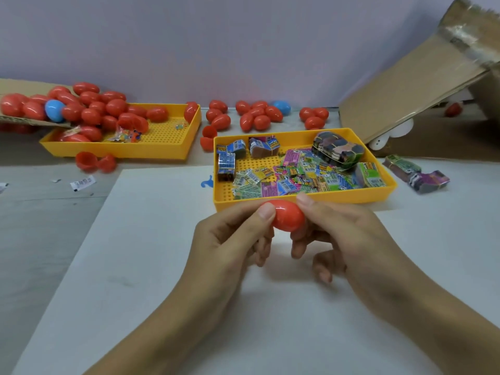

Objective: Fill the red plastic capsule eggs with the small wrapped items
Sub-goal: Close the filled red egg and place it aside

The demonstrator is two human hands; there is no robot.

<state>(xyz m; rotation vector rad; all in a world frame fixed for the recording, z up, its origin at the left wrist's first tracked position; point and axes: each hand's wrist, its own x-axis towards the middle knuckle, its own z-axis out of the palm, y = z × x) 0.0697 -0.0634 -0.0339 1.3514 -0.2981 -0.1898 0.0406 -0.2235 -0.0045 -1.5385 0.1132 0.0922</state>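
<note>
- Both hands on one red plastic capsule egg [288,215]: left hand [232,239] pinches its left end, right hand [341,234] its right, fingers curled round it.
- I see it held above the white table [135,266], just in front of the yellow tray of small wrapped items [297,174].
- Egg looks shut; light, stiff, glossy, likely slippery.
- I'd grip either side of the seam.

Your left hand [232,234] and right hand [341,234] hold the red plastic capsule egg [288,216] between them, above the white sheet [135,266] and just in front of the yellow perforated plastic tray [305,197] with the small wrapped items [292,177] in it. Behind and to the left lies a second yellow perforated plastic tray [167,147], partly filled with red capsule eggs [92,109]. More closed red eggs [257,115] lie behind the near tray. The brown cardboard box flap [405,90] leans at the far right.
</note>
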